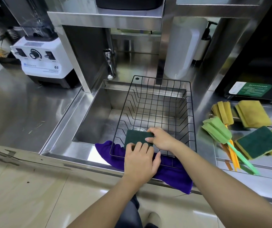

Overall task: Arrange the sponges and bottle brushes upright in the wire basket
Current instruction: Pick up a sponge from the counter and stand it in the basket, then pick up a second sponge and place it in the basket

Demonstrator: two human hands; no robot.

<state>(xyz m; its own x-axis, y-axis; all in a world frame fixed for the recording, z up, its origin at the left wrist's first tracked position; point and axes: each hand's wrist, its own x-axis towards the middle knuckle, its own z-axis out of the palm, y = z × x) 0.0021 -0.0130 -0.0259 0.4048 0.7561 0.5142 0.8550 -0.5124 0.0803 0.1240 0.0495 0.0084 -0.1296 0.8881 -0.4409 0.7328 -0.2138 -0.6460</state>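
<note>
A black wire basket [158, 102] sits across the right half of the steel sink [92, 116]. Inside its near end stands a dark green sponge [136, 137], held on edge. My left hand [139, 159] grips its lower front side and my right hand [160, 139] pinches its top right corner. On the counter to the right lie more sponges: a green-topped yellow one [259, 142], a yellow stack [253, 113] and upright yellow pieces [222, 112]. Two bottle brushes lie there too, one with a green foam head [217, 130] and one with an orange handle [234, 159].
A purple cloth [173, 171] hangs over the sink's front edge under the basket. A faucet [109, 65] stands behind the sink. A white blender [41, 58] sits on the left counter. A white container [180, 50] and a pump bottle [203, 43] stand at the back right.
</note>
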